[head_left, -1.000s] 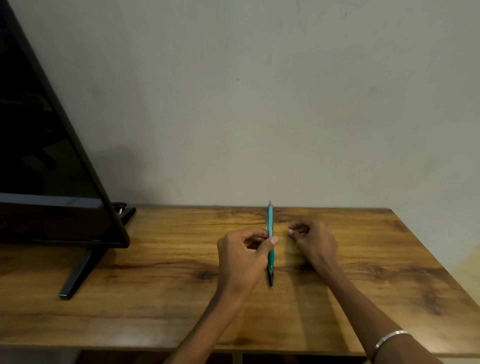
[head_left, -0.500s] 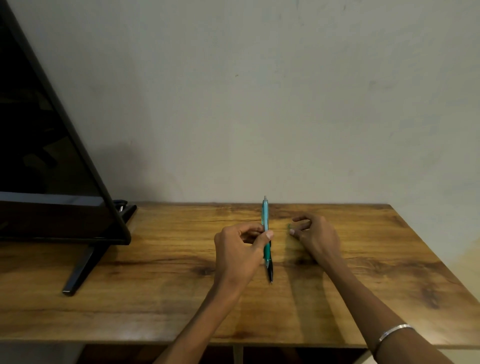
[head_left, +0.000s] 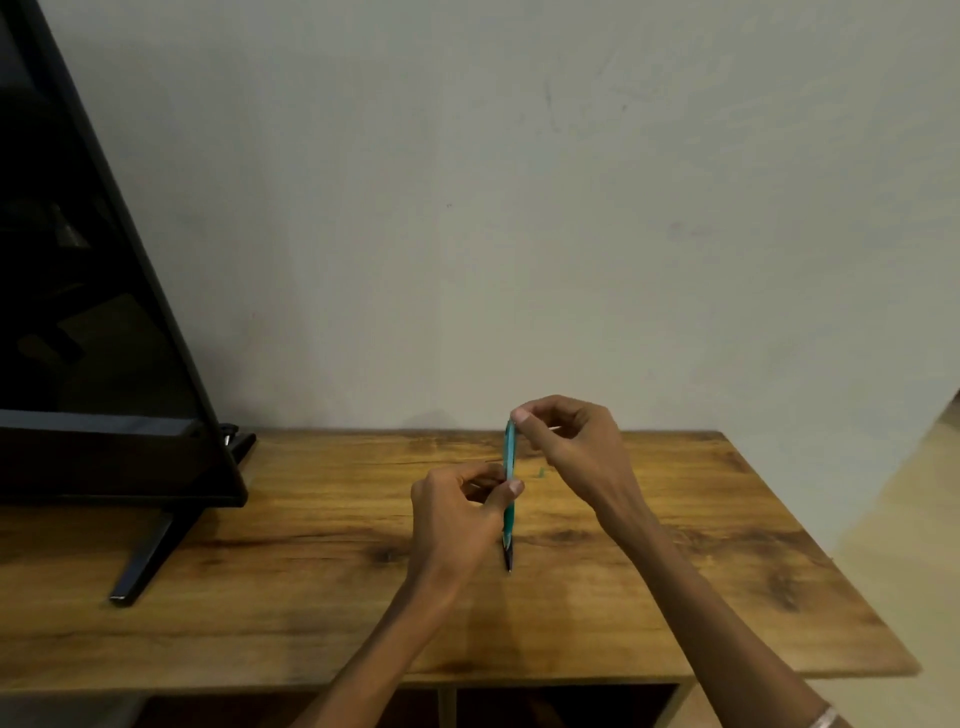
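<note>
The left hand (head_left: 457, 514) pinches the teal pen (head_left: 510, 452) at mid-barrel, and the right hand (head_left: 571, 447) closes its fingertips on the pen's top end. The pen stands nearly upright, dark tip down, over the wooden table (head_left: 260, 597). A small green speck (head_left: 541, 472) lies just behind it; a black television (head_left: 78, 312) stands well apart on the left

Place: a home room, probably a living room.
Television: a large black flat screen (head_left: 78, 312) at 9 o'clock, standing on a slanted black foot (head_left: 143, 561).
Furniture: a wood-grain table (head_left: 675, 571) at 6 o'clock, with open compartments (head_left: 561, 704) under its front edge.
Wall: plain pale painted wall (head_left: 519, 208) at 12 o'clock, touching the table's far edge.
</note>
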